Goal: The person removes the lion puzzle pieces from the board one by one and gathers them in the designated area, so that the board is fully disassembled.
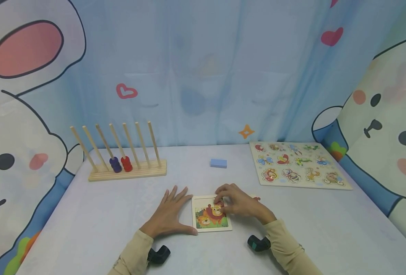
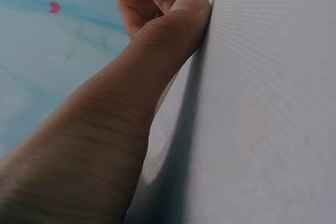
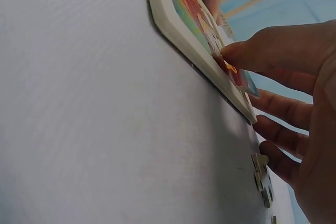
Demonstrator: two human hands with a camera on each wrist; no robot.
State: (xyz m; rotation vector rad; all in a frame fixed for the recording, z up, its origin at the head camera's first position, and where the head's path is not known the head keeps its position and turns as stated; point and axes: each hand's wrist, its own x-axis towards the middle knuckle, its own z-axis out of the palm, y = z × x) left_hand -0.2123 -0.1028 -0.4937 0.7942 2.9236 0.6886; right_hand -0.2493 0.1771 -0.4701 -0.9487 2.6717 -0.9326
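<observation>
A small wooden jigsaw puzzle (image 1: 211, 223) with a framed picture of lions lies flat on the table. My left hand (image 1: 170, 214) is spread along its left side, fingertips by the upper corner and thumb at the lower edge; the left wrist view shows that thumb (image 2: 186, 11) against the frame. Over the upper right part of the puzzle, my right hand (image 1: 237, 200) pinches a puzzle piece (image 3: 247, 81), which sits tilted above the board in the right wrist view. A loose puzzle piece (image 3: 262, 179) lies beyond the board, mostly behind the right hand in the head view.
At the back left stands a wooden peg rack (image 1: 127, 175) with purple and red beads. A blue block (image 1: 218, 163) lies at the back middle. An animal picture board (image 1: 302, 166) rests at the back right. Printed curtains (image 1: 203, 76) hang behind the table.
</observation>
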